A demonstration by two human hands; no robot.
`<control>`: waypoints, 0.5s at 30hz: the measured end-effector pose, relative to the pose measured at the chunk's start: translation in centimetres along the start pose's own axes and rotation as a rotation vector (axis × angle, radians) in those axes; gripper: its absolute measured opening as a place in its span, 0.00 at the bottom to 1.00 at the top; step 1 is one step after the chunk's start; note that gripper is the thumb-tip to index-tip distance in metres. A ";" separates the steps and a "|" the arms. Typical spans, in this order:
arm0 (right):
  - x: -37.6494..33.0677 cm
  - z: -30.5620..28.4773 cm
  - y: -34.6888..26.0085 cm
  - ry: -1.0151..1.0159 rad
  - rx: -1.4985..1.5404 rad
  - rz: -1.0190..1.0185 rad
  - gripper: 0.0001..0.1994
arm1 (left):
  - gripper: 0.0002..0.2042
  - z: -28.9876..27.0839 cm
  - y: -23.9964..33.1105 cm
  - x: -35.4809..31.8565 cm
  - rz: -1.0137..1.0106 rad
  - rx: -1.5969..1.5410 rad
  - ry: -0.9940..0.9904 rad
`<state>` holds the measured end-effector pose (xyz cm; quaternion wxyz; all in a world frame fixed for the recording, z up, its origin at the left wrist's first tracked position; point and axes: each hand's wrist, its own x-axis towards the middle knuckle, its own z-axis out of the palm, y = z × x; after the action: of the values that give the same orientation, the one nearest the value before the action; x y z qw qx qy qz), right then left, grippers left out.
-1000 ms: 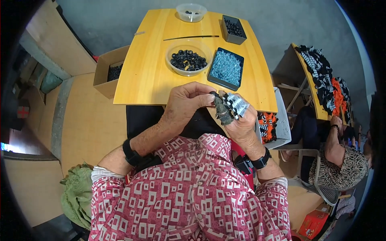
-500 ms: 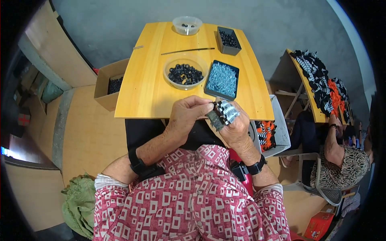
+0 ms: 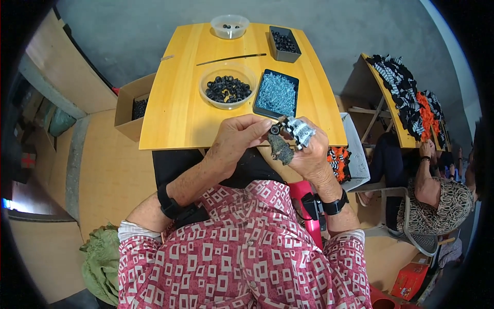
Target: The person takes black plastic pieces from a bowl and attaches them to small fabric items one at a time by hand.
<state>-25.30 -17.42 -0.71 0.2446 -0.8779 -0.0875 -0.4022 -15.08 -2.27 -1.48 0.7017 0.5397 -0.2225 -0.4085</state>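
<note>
In front of my body, at the table's near edge, both hands are close together. My left hand (image 3: 235, 139) is closed, with thumb and forefinger pinching a small black ring (image 3: 275, 130) with a hole in its middle. My right hand (image 3: 313, 157) is closed around a black-and-white striped fabric piece (image 3: 299, 131), which touches the ring. Below the ring hangs a dark grey, rough-textured piece (image 3: 281, 150) against my right fingers; how it joins the fabric is hidden. Just beyond my hands stands a black tray (image 3: 256, 107) of shiny bluish small pieces.
On the wooden table (image 3: 175, 113) are a clear bowl (image 3: 205, 99) of black rings, a thin dark strip (image 3: 231, 58), a grey bin (image 3: 286, 55) and a far bowl (image 3: 229, 32). At right, a white box (image 3: 361, 164) holds fabric pieces. A seated person (image 3: 437, 206) works by another table.
The view has shifted slightly, moving the table up and left in the picture. The black ring now shows its hole between my hands, and the dark grey piece hangs turned more broadly into view.
</note>
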 end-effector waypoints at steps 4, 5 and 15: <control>0.0 -0.5 0.1 -0.047 -0.035 -0.037 0.13 | 0.12 0.4 0.8 0.0 0.009 -0.022 -0.046; -0.1 -0.4 0.2 -0.052 -0.030 -0.047 0.13 | 0.12 0.3 0.8 -0.1 0.013 -0.017 -0.047; -0.2 -0.3 -0.2 -0.134 0.011 -0.008 0.14 | 0.09 -0.7 -0.4 0.2 0.074 0.052 -0.077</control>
<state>-25.73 -17.42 -0.62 0.2413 -0.9011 -0.1096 -0.3432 -14.57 -2.06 -2.15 0.6929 0.5332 -0.2796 -0.3967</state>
